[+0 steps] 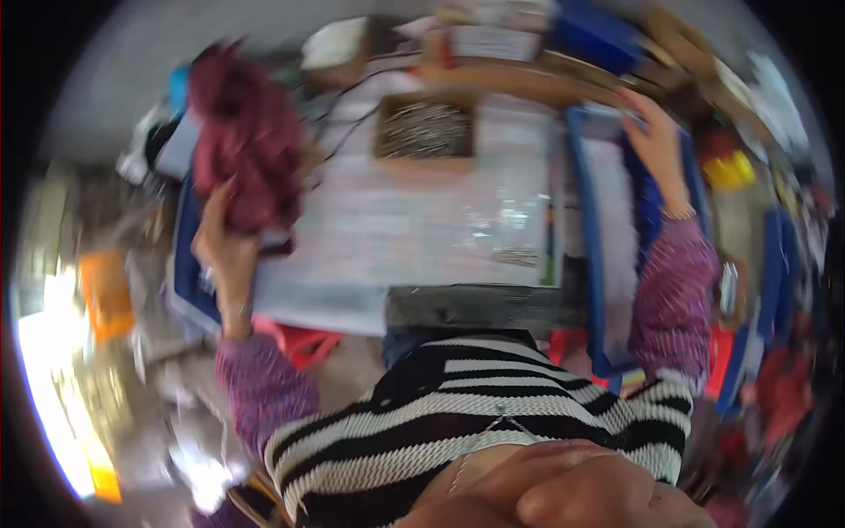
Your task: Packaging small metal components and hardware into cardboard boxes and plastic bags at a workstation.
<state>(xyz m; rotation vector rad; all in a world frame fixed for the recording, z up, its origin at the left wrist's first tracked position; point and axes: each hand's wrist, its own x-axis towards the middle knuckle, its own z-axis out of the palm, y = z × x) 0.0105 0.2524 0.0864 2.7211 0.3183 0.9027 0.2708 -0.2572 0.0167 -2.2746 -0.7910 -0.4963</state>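
Observation:
A dark red bundle of cloth (246,132) is lifted at the left of the table, its folds hanging loosely. My left hand (226,255) grips its lower end, over a blue tray (185,255) beside the table. On the far right, my right hand (658,150) reaches over another blue tray (578,176), fingers stretched out and apart, with nothing visible in them. Dark blue material (647,207) lies in that tray, partly hidden under my right forearm. Motion blurs both hands.
A small cardboard box (380,132) full of thin metal pieces stands on the pale, plastic-covered tabletop (387,229). Grey tape (475,308) covers part of the near edge. Cardboard boxes (519,81) and a blue bin (597,35) line the back. A dark cable (339,132) runs behind the cloth.

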